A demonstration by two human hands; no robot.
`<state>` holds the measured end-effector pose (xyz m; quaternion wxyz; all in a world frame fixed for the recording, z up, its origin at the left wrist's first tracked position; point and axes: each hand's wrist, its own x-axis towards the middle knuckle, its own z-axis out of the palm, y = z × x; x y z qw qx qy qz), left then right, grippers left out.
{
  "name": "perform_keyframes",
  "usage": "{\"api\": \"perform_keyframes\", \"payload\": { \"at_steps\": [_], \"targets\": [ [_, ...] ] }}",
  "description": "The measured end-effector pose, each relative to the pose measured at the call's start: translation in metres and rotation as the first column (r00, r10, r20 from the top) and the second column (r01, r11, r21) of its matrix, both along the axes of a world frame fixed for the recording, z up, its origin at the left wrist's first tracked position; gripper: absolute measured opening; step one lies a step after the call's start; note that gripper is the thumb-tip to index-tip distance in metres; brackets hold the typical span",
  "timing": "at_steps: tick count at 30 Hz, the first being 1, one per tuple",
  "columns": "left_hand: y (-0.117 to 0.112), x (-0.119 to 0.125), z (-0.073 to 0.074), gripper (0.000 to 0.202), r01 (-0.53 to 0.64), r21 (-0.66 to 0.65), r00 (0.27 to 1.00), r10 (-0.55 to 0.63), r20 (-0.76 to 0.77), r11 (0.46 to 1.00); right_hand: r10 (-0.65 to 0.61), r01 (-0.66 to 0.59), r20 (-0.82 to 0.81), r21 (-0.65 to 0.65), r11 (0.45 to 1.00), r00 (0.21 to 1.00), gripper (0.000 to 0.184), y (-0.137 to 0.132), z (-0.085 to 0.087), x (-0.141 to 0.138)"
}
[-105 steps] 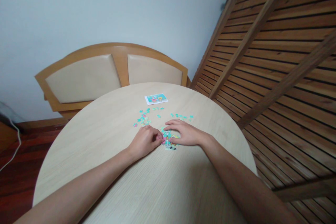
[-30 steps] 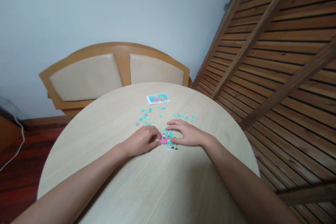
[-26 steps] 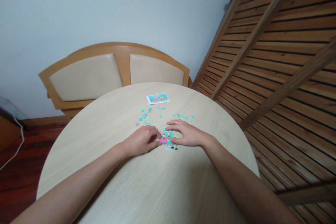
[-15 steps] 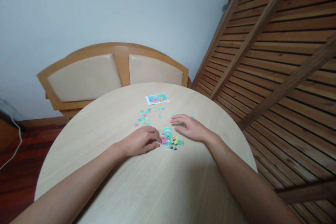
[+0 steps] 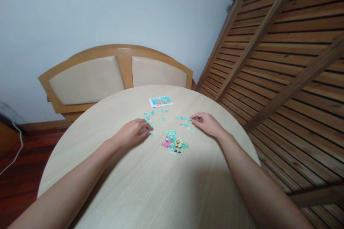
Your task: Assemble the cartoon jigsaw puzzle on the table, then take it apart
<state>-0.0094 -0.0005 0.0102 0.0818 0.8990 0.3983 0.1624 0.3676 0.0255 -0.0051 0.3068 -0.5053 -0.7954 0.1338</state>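
A partly joined jigsaw puzzle (image 5: 172, 142) lies flat on the table, showing a pink starfish, a pale squid figure and a yellow sponge figure on teal. Left of it, my left hand (image 5: 133, 132) rests low over loose puzzle pieces (image 5: 152, 122), its fingers bent and thumb apart from them, some pieces hidden beneath. Beyond the puzzle to the right, my right hand (image 5: 206, 123) has thumb and forefinger closed at a small teal puzzle piece (image 5: 190, 119). More teal pieces (image 5: 182, 118) lie beside those fingertips.
A picture card (image 5: 160, 101) with the same cartoon figures lies toward the far side of the round table (image 5: 129, 189). A bench with padded back (image 5: 88, 78) stands behind it, and a slatted wooden panel (image 5: 268, 61) leans at the right.
My left hand has left the puzzle's left edge and moved away and left to the loose pieces. My right hand has shifted right, uncovering pieces, and its fingers have drawn together.
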Motion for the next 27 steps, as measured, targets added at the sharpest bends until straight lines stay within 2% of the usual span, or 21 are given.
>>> {"api": "perform_keyframes", "payload": {
  "at_steps": [3,7,11,18,23,25,27],
  "targets": [
    [0.009,-0.016,0.002,0.022,-0.111,-0.029,0.994,0.111,-0.015,0.993,0.091,-0.096,0.099,0.051,0.994,0.991,0.017,-0.001,-0.004,-0.016],
    [0.015,-0.027,0.004,0.025,-0.136,-0.065,0.991,0.135,-0.018,0.989,0.102,-0.120,0.197,0.082,0.989,0.975,0.017,-0.002,-0.011,-0.034],
    [0.013,-0.027,0.005,0.026,-0.142,-0.087,0.990,0.142,-0.003,0.986,0.091,-0.108,0.205,0.075,0.991,0.974,0.015,-0.001,-0.015,-0.040],
    [0.003,-0.013,0.004,0.024,-0.060,-0.098,0.997,0.065,0.049,0.993,0.100,-0.107,0.145,0.036,0.994,0.984,0.007,-0.002,-0.013,-0.045],
    [-0.003,-0.005,0.005,0.021,0.078,-0.078,0.996,-0.076,0.037,0.994,0.085,-0.090,0.177,0.024,0.996,0.981,0.009,-0.004,-0.012,-0.047],
    [-0.001,-0.009,0.005,0.022,0.033,-0.061,0.999,-0.032,0.020,0.998,0.077,-0.084,0.182,0.033,0.996,0.980,0.011,-0.005,-0.013,-0.046],
    [0.005,-0.018,0.004,0.023,-0.071,-0.047,0.997,0.072,0.016,0.996,0.085,-0.092,0.175,0.036,0.995,0.981,0.011,-0.004,-0.013,-0.045]
  ]
}}
